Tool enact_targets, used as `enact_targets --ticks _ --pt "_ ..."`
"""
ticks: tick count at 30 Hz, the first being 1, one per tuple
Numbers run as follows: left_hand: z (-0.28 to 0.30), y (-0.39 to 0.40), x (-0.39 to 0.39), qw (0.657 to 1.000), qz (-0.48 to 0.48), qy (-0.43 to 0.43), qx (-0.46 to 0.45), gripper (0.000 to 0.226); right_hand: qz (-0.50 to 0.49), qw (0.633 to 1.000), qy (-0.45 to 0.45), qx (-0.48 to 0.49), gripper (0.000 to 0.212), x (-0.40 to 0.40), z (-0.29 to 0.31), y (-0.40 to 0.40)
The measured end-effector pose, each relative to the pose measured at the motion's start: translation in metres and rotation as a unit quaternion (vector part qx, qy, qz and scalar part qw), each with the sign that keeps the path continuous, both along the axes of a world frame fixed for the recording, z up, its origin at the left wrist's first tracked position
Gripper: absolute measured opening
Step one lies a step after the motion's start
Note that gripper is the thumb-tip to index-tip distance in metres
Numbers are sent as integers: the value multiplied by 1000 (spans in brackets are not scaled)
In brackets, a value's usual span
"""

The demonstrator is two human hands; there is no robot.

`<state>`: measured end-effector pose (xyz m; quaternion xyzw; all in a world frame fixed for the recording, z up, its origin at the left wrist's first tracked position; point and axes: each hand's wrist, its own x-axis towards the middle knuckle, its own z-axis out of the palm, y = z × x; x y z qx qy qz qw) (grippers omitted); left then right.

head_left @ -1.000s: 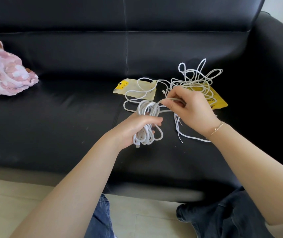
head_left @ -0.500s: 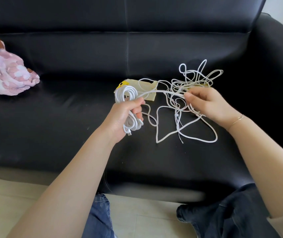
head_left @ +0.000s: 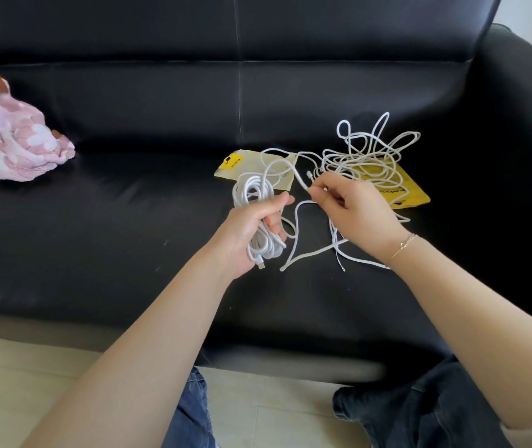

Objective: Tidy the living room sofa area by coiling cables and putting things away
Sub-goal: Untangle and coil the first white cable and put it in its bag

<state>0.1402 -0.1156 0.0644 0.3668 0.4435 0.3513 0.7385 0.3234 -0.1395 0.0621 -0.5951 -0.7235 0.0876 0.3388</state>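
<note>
My left hand [head_left: 251,231] grips a coil of white cable [head_left: 253,195] above the black sofa seat [head_left: 96,227]; a plug end hangs out below the palm. My right hand [head_left: 355,208] pinches the free run of the same white cable between thumb and fingers, just right of the coil. Behind that hand a tangled heap of white cable [head_left: 368,153] lies on the seat, with loose loops trailing under my right wrist. A pale yellow pouch [head_left: 235,163] lies behind the coil, and a bright yellow pouch [head_left: 410,195] sits partly under the tangle.
A pink patterned cloth bundle [head_left: 9,147] rests at the left end of the sofa. The sofa's right armrest [head_left: 523,124] rises beside the tangle. Pale floor tiles [head_left: 15,376] and my jeans-clad knees fill the bottom of the view.
My left hand lifted the coil up and leftward, then settled a little lower. My right hand drew out a length of cable to the right, then came back toward the coil.
</note>
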Motion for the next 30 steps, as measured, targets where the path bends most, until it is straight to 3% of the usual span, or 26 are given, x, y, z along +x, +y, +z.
enact_targets --ticks 8,13,19,25,30 --pt "4 1 -3 999 13 -38 -9 19 -77 996 -9 -38 23 2 -4 5" --pt "-1 4 -1 998 65 9 -7 18 -24 998 -1 -63 24 -6 -5 1" --pt "-4 0 3 996 36 82 26 13 12 993 -22 -118 26 -17 -5 -4" --pt "-5 2 3 991 20 116 59 23 13 992 0 -127 31 -22 -8 -5" --pt "-1 -1 6 998 41 43 23 21 33 989 70 -127 39 -31 -8 -6"
